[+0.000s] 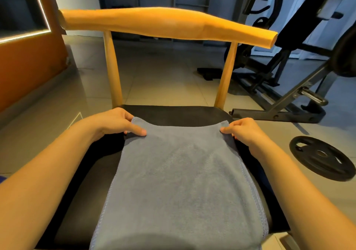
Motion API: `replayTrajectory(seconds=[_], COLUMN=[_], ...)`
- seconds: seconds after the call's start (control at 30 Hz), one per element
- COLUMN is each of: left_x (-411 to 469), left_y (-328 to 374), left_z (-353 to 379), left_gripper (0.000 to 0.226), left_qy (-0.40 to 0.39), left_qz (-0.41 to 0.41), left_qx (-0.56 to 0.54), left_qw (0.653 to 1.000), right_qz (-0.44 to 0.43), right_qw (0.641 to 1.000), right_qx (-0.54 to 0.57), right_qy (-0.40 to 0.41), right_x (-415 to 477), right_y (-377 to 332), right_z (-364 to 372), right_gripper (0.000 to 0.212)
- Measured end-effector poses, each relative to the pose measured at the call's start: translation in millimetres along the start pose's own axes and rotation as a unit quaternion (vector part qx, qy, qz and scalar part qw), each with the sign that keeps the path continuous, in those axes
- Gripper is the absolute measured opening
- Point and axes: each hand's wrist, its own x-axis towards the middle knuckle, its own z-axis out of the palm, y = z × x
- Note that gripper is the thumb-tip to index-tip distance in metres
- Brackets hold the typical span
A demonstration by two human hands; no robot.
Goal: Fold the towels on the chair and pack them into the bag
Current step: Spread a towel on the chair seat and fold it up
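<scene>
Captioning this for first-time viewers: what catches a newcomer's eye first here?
A grey-blue towel lies spread over the chair's black seat, its far corners pinched by the left hand and right hand. Behind it curves the orange wooden backrest; a black weight plate lies on the floor at right.

Left hand (113, 121) and right hand (245, 132) pinch the towel's (183, 172) far corners on the chair (165, 23).
</scene>
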Motion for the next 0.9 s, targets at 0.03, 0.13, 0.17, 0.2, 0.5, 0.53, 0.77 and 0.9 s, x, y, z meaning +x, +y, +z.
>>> replayTrajectory(seconds=[0.03, 0.13, 0.17, 0.2, 0.5, 0.53, 0.77, 0.9], left_x=[-0.1, 0.6, 1.4, 2.5, 15.4, 13.3, 8.4, 8.6], left_y=[2.3, 9.6, 10.4, 10.8, -8.8, -7.8, -0.7, -2.5], left_z=[-2.4, -6.1, -6.0, -5.3, -12.7, -12.5, -17.6, -18.2], left_gripper=[0.018, 0.009, 0.007, 0.008, 0.020, 0.013, 0.021, 0.028], left_qy=[-0.016, -0.022, -0.032, -0.045, 0.016, 0.015, 0.005, 0.023], left_qz=[0.004, 0.017, 0.014, 0.007, -0.057, -0.052, -0.027, -0.013], left_qx=[0.003, -0.073, -0.107, -0.133, -0.155, -0.149, -0.116, -0.099], left_qw=[1.000, 0.997, 0.994, 0.990, 0.986, 0.987, 0.993, 0.995], right_qz=[0.007, 0.036, 0.045, 0.049, 0.052, 0.055, 0.049, 0.046], right_qw=[1.000, 0.999, 0.998, 0.998, 0.998, 0.998, 0.997, 0.998], right_qx=[0.005, 0.019, 0.012, -0.003, 0.024, 0.026, 0.041, 0.027], right_qy=[-0.002, -0.021, -0.033, -0.048, -0.007, -0.003, 0.043, 0.029], right_x=[2.3, 9.4, 11.5, 12.6, 6.7, 4.1, 1.4, -1.6], right_y=[0.1, -1.9, -3.5, -5.5, -4.8, -5.6, -2.2, -8.3], right_z=[-0.8, -8.9, -12.2, -14.9, -10.3, -8.2, -10.2, -10.1], right_gripper=[0.021, 0.022, 0.022, 0.020, 0.027, 0.027, 0.015, 0.023])
